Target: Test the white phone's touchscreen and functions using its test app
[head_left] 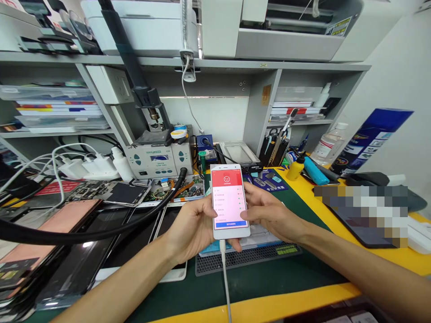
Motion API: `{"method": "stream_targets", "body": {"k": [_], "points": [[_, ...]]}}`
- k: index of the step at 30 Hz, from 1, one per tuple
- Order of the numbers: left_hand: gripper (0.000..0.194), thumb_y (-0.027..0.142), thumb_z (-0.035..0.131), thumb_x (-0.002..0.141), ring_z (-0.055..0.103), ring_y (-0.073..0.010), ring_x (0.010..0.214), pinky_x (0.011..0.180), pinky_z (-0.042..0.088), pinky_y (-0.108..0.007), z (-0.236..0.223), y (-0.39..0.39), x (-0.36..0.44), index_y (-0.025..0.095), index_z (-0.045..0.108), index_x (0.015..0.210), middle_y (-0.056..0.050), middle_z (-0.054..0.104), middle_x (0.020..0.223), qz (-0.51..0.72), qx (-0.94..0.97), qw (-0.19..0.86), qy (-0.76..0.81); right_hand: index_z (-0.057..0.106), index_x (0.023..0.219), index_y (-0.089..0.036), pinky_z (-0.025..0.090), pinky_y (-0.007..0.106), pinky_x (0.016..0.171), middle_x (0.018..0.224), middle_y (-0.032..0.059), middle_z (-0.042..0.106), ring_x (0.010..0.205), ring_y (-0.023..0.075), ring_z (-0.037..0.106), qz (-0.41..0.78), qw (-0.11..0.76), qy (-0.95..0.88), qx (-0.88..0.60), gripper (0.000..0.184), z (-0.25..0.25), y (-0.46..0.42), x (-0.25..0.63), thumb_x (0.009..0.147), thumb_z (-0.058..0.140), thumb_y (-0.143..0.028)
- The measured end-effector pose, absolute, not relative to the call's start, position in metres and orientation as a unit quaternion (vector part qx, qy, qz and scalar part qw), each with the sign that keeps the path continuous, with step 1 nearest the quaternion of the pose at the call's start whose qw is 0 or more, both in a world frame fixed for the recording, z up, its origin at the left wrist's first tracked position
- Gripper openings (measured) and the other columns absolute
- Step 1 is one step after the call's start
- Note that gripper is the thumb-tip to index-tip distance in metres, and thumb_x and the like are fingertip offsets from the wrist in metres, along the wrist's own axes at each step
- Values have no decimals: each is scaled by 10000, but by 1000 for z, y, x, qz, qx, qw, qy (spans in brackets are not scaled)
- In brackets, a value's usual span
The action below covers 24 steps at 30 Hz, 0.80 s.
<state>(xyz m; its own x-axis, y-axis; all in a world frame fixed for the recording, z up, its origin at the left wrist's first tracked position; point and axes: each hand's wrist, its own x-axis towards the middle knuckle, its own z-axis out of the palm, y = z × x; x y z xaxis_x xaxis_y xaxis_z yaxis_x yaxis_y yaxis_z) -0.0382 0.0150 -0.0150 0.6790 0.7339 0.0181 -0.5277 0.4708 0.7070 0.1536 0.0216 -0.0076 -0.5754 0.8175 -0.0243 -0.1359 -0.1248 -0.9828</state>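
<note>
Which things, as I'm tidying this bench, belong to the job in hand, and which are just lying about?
Apparently in use:
- white phone, held by left hand and right hand
- white cable plugged into it

Seemingly just lying about:
- yellow bottle
- clear bottle
- pink panel

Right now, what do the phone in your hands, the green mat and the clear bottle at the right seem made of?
White smartphone: its lit front looks smooth, probably glass; the rim could be plastic or metal. Green mat: likely rubber or vinyl, from its even, matte surface. Clear bottle: see-through and shiny, probably plastic, though glass is possible.
</note>
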Motion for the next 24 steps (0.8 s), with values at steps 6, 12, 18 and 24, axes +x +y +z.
{"method": "stream_targets", "body": {"k": [6,12,18,24], "points": [[443,86,418,677,691,-306,833,654,594,-490,-14,14,-39,77,620,1071,-165,703,989,375,352,845,147,472,1316,-247,505,312,699,1165,85,689,897,202,679,693,348,-556,-298,625,-7,21,154,727,673,-193],[434,95,408,702,689,-334,874,663,590,-501,-15,15,-38,55,616,1080,-192,699,1008,374,349,847,145,470,1317,-256,496,289,667,1219,84,658,954,218,664,702,348,-549,-290,666,-9,22,154,683,647,-152],[438,114,386,773,698,-313,803,638,580,-485,-13,13,-38,71,594,1156,-180,704,986,371,344,853,126,478,1321,-253,490,292,653,1161,71,674,825,173,656,701,354,-550,-285,646,-6,22,153,700,609,-133],[508,121,360,836,685,-283,901,750,561,-440,-13,15,-38,110,510,1322,-165,682,1113,372,327,861,117,486,1315,-258,485,285,656,1148,66,674,867,183,655,704,352,-550,-280,635,-6,22,154,703,601,-134]]}}
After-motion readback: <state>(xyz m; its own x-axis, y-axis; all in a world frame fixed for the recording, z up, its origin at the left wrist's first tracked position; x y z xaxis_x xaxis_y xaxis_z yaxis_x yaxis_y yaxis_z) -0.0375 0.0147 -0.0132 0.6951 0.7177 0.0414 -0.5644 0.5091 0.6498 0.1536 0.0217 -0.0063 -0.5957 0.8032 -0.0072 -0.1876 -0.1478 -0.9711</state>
